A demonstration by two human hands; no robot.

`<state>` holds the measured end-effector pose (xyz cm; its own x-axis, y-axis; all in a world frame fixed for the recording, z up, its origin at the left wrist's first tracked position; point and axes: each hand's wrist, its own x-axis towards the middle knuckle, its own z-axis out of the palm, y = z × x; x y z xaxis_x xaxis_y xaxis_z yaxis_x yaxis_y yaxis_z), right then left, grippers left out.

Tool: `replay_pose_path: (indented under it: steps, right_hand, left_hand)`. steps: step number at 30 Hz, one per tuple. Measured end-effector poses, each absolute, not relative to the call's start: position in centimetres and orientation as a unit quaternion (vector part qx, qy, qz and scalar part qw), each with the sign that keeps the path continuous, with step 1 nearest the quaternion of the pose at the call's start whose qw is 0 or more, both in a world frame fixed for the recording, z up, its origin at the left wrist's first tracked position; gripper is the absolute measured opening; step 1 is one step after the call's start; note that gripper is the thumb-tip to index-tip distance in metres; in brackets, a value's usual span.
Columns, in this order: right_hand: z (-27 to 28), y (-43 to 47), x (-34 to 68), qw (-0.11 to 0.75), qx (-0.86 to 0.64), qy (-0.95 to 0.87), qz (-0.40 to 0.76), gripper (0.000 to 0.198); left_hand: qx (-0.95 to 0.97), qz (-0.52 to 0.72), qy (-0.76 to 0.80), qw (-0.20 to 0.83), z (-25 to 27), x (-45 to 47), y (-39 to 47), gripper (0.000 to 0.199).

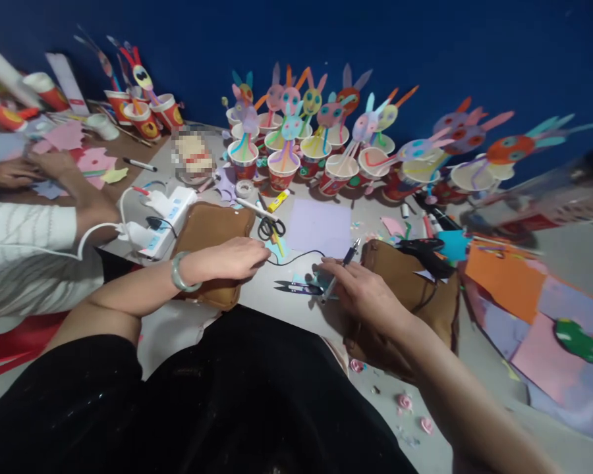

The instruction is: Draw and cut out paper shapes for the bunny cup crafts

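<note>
My left hand (240,259), with a bracelet (182,271) on the wrist, is closed above the right edge of a brown leather-like pad (188,230). A thin black cord (299,259) runs right from its fingertips; whether they grip it I cannot tell. My right hand (370,293) is closed around a pen (350,253), its tip slanting up and away. Black-bladed thread snips (296,287) lie just left of that hand, over a bit of blue paper. Ahead of both hands are a lilac paper sheet (319,227) and black-handled scissors (271,229).
Rows of paper cups (283,172) with rabbit-faced spoons stand along the blue wall. At left are a power strip (170,220) and a co-worker's hands (17,174). On the right lie another brown pad (415,263), orange paper (504,280) and a clear bottle (538,214).
</note>
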<state>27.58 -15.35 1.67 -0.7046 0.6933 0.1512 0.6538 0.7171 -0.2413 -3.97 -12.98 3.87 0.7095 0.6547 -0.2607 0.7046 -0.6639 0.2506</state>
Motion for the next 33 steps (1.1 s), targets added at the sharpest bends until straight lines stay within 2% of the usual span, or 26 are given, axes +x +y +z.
replay_pose_path:
  steps: [6, 9, 12, 19, 22, 25, 30, 33]
  right_hand:
    - [1.9, -15.2, 28.1, 0.154, -0.394, -0.892, 0.160, 0.036]
    - [2.5, -15.2, 27.0, 0.196, -0.404, -0.867, 0.215, 0.026]
    - [3.0, -14.8, 25.7, 0.247, -0.436, -0.834, 0.231, 0.027]
    - [3.0, -12.1, 25.3, 0.303, -0.508, -0.771, 0.235, 0.018]
    - [3.3, -11.1, 25.6, 0.268, -0.519, -0.772, 0.252, 0.013]
    - [3.7, -9.8, 26.2, 0.174, -0.558, -0.789, 0.186, 0.017]
    - [3.8, -6.9, 27.7, -0.026, -0.649, -0.759, 0.040, 0.029]
    - [3.4, -5.7, 28.3, -0.071, -0.667, -0.741, 0.011, 0.028]
  left_hand:
    - [0.869, -0.002, 0.397, 0.296, 6.0, -3.5, -11.1, 0.004]
    - [0.841, 0.070, 0.410, 0.346, 7.0, -1.3, -10.1, 0.012]
    - [0.819, 0.165, 0.404, 0.373, 6.9, 1.8, -9.2, 0.016]
    - [0.730, 0.272, 0.360, 0.514, 3.7, 6.4, -6.6, 0.035]
    - [0.689, 0.278, 0.352, 0.569, 2.3, 6.8, -6.2, 0.039]
    - [0.692, 0.289, 0.355, 0.559, 1.5, 6.4, -6.0, 0.039]
    - [0.814, 0.247, 0.368, 0.377, 1.2, 4.8, -5.2, 0.011]
    - [0.844, 0.233, 0.383, 0.295, 1.5, 4.0, -4.6, 0.004]
